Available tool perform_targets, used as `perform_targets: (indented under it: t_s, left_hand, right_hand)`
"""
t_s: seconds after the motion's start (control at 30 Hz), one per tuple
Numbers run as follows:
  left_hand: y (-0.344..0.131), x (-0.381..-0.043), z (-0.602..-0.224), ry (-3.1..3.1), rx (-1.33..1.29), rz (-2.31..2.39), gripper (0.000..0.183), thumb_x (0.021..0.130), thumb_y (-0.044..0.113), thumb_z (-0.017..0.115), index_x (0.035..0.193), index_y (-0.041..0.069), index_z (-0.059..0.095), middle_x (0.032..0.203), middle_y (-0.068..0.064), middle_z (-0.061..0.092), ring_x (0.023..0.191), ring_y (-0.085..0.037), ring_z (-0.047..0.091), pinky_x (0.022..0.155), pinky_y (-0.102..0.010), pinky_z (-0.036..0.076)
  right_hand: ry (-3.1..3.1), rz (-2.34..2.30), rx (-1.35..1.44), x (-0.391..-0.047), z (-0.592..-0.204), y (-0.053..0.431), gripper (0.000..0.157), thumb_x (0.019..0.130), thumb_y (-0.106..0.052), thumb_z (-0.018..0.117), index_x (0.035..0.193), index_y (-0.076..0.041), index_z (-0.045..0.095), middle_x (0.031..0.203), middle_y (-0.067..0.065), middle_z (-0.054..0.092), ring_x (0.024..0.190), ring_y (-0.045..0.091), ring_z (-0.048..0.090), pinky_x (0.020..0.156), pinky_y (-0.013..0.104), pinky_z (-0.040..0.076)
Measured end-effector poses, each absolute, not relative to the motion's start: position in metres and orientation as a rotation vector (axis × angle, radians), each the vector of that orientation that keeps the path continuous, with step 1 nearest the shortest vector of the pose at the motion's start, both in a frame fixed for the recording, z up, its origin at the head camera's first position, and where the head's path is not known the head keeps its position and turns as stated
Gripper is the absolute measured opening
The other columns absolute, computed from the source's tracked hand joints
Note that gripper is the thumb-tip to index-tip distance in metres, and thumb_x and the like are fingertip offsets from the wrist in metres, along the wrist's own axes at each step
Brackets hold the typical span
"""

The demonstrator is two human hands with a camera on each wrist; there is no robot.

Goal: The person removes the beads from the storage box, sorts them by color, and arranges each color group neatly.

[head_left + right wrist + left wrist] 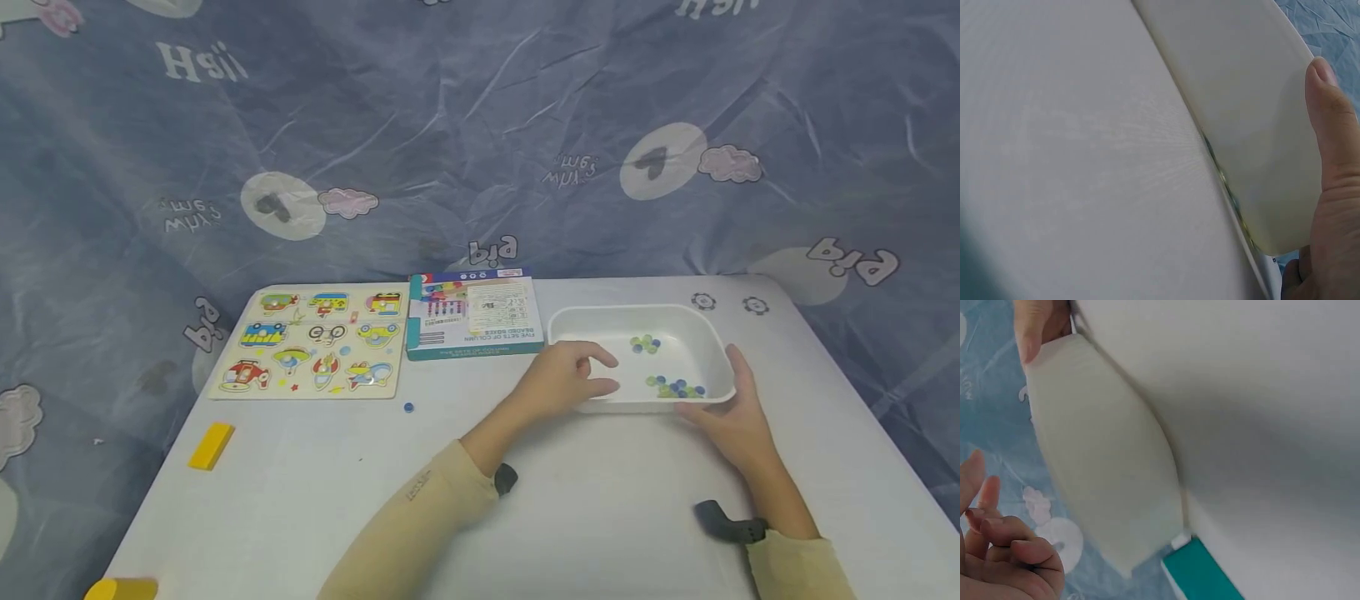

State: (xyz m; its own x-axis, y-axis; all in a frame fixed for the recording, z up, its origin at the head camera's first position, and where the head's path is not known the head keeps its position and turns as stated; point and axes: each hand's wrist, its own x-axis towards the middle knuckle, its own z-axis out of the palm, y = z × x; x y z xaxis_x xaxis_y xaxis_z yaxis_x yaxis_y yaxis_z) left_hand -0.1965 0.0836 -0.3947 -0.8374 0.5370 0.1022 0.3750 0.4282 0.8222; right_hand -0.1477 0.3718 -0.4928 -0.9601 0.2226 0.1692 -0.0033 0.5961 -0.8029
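A white rectangular tray [637, 407] stands on the table's right half. Inside lie two groups of small round beads in green and blue, one group [646, 343] near the middle and another [678, 389] along the near right side. My right hand [738, 417] grips the tray's right end, its thumb on the near rim. Over the tray's left end hovers my left hand [558, 379], thumb and forefinger spread apart with nothing visible between them. In the left wrist view, the other fingers [1007, 531] are bent beside the tray's outer wall [1104, 456].
Left of the tray lies a flat bead-set box [476, 321]. Beyond it is a wooden picture puzzle board [345, 383]. One blue bead [408, 407] sits on the white table [315, 500]. A yellow block [212, 446] and a yellow cylinder [123, 589] are at the left edge.
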Motion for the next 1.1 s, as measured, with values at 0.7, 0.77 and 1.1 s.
perform_targets:
  t_s: [0.7,0.77,1.1]
  left_hand:
    - [0.184,-0.229,-0.424,2.615,0.606,0.984,0.026,0.079,0.039,0.075,0.104,0.035,0.068,0.132,0.022,0.054,0.104,-0.001,0.06,0.086,-0.019,0.048]
    - [0.187,-0.231,-0.426,2.625,0.592,0.962,0.026,0.078,0.038,0.075,0.103,0.035,0.068,0.133,0.021,0.054,0.112,-0.003,0.059,0.092,-0.02,0.047]
    - [0.188,-0.236,-0.437,2.591,0.561,0.919,0.022,0.079,0.036,0.074,0.1,0.033,0.07,0.126,0.018,0.059,0.124,-0.005,0.051,0.103,-0.028,0.041]
  right_hand:
    - [-2.583,1.345,-0.186,-0.147,-0.491,0.371,0.116,0.074,-0.027,0.081,0.15,-0.036,-0.007,0.16,0.005,0.006,0.145,0.037,0.01,0.114,0.059,0.009]
    - [-2.578,1.342,-0.175,-0.147,-0.491,0.371,0.116,0.074,-0.026,0.081,0.15,-0.034,-0.007,0.16,0.005,0.007,0.146,0.036,0.009,0.114,0.059,0.007]
    - [-2.562,1.333,-0.16,-0.147,-0.494,0.372,0.115,0.074,-0.024,0.081,0.15,-0.036,-0.005,0.16,0.005,0.009,0.146,0.035,0.01,0.115,0.057,0.006]
